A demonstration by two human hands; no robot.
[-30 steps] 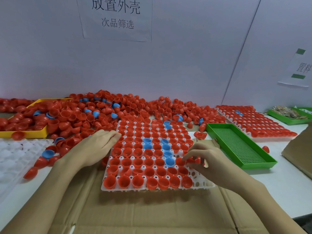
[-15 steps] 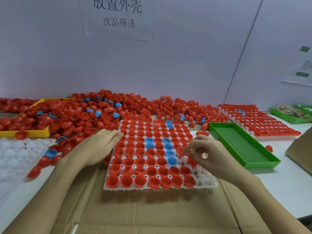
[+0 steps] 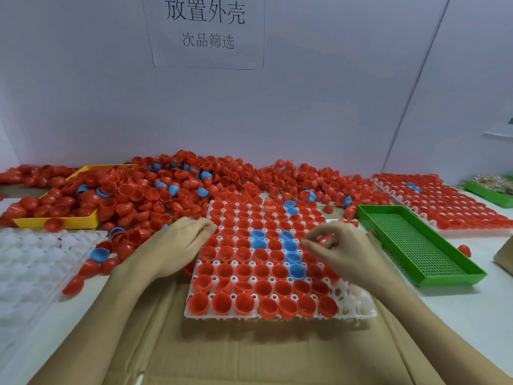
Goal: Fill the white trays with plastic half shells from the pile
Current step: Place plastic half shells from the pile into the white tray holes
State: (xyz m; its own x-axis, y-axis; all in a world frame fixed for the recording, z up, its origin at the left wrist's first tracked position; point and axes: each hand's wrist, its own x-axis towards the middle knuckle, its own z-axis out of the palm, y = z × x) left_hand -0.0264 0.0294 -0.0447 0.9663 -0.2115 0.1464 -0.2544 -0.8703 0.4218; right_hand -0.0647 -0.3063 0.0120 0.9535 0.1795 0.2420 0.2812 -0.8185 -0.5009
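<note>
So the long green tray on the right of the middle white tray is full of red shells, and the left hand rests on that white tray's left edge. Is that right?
Not quite. The head view shows the green tray holds no shells; its perforated floor is bare. The left hand does rest on the white tray's left edge.

Left hand [image 3: 177,245] flat, right hand [image 3: 341,251] pinching.

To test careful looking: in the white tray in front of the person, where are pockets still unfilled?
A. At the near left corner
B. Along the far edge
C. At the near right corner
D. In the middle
C: the white tray shows bare white pockets at its near right corner, below the right hand; the other areas hold shells.
</note>
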